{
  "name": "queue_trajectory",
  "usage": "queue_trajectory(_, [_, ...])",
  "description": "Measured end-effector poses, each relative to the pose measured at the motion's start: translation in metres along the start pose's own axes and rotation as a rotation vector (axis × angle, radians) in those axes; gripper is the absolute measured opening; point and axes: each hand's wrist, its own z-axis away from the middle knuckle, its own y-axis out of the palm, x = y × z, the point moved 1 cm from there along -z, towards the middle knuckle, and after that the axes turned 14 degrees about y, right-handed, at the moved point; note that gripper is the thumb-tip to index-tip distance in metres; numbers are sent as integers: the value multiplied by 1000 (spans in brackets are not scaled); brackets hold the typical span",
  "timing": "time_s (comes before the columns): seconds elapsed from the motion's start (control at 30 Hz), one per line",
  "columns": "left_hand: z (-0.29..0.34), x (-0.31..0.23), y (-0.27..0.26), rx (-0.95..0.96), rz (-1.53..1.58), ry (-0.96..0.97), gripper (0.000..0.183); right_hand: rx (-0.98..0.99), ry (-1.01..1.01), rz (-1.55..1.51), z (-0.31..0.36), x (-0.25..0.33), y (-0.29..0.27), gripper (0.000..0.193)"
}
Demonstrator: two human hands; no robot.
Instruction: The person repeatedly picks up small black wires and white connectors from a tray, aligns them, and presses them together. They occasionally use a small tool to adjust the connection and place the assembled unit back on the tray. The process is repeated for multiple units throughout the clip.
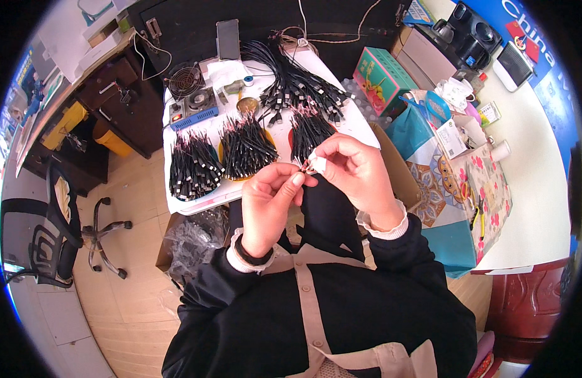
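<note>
Close together in front of my chest, my left hand [270, 201] and my right hand [361, 176] both pinch the thin reddish wire ends [307, 166] of a cable. Most of that cable is hidden by my fingers. White wrapping covers fingertips of my right hand. Just beyond lies a bundle of short black cables [311, 133] with pinkish wire ends. Two more bundles, a middle one [245, 151] and a left one [194, 165], lie beside it on the white table [231, 194]. A larger heap of black cables [303, 88] with metal plugs lies at the back.
A blue-fronted device [195, 113] with a fan [184, 80] stands at the table's back left, near a small round tin [247, 106]. On the right are a green and pink box [382, 82] and a patterned bag [439, 183]. An office chair [51, 227] stands left.
</note>
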Motion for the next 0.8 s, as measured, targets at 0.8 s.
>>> queue_trajectory(0.8, [2,4,2,-119,255,-35,10,-267,-289,44,6,-31,22,11])
